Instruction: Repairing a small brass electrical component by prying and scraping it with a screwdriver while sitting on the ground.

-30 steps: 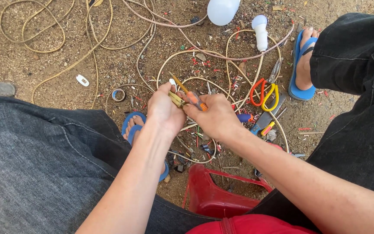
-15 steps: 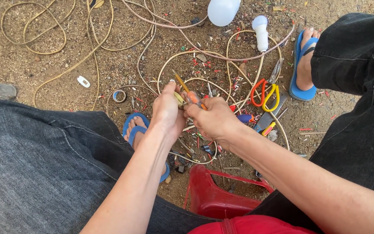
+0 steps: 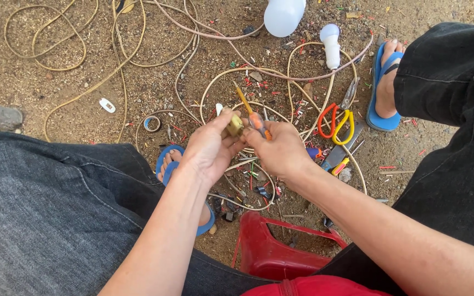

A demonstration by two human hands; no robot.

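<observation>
Outdoors, sandy ground (image 3: 56, 82) strewn with tan cables (image 3: 83, 60); white jug (image 3: 283, 15) at top. Left hand (image 3: 209, 151) pinches a small brass fitting (image 3: 235, 125); right hand (image 3: 281, 151) grips an orange screwdriver (image 3: 250, 112).

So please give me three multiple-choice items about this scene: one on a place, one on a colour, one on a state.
1. Where do the pliers lie?
A. On the ground right of the hands
B. On the red stool
C. In the left hand

2. What colour are the sandals?
A. Green
B. Blue
C. White

3. How is the right hand?
A. Flat on the ground
B. Resting on a knee
C. Shut on a screwdriver

Answers:
1 A: the pliers rest on the dirt, right of both hands.
2 B: both sandals show blue straps and soles.
3 C: its fingers grip the orange handle, the tip near the small part in the left hand.
</observation>
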